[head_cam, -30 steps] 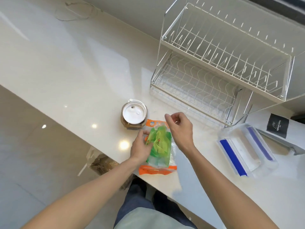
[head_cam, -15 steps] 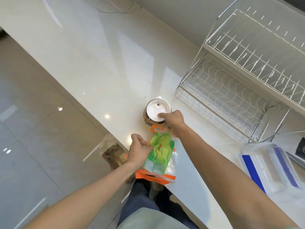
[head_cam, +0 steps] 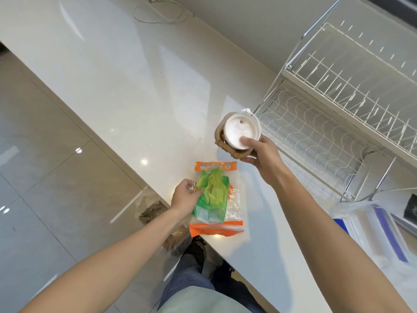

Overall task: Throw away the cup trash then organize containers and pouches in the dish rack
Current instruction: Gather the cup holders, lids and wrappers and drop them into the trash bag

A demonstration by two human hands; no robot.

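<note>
My right hand point(head_cam: 262, 155) grips a brown paper cup with a white lid point(head_cam: 239, 133) and holds it just above the counter, left of the white two-tier dish rack point(head_cam: 338, 123). An orange and clear pouch with green contents point(head_cam: 215, 197) lies flat near the counter's front edge. My left hand point(head_cam: 186, 196) rests on the pouch's left side, fingers curled on its plastic. A clear container with blue clips point(head_cam: 374, 233) sits at the right edge of the view.
A clear bag with brown trash point(head_cam: 158, 213) hangs below the counter edge beside my legs. A white cable point(head_cam: 158, 12) lies coiled at the counter's far end. A dark-labelled white package point(head_cam: 409, 208) sits right of the rack. Tiled floor lies to the left.
My right hand left the pouch, reached the cup's lid, closed on the cup and lifted it off the counter. My left hand stayed on the pouch. The camera turned left.
</note>
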